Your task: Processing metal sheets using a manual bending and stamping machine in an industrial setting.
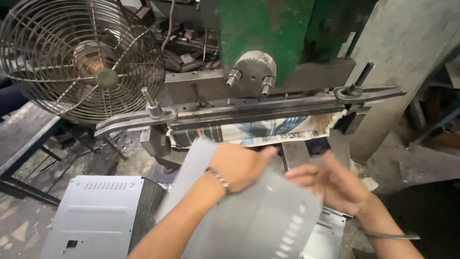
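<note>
The press machine (268, 52) stands at twelve o'clock, with a fan (81, 60) at ten. A stack of metal panels (103, 216) lies at seven; another metal panel (254, 220) sits at six, under both hands.

1. Sheet (254, 216): thin grey metal panel, blurred, tilted, with a row of pale slots near its lower right edge. It lies under my two hands, in front of the press.
2. Stack (103, 216): matching grey slotted panels, lying flat at my lower left, edges dark.
</note>
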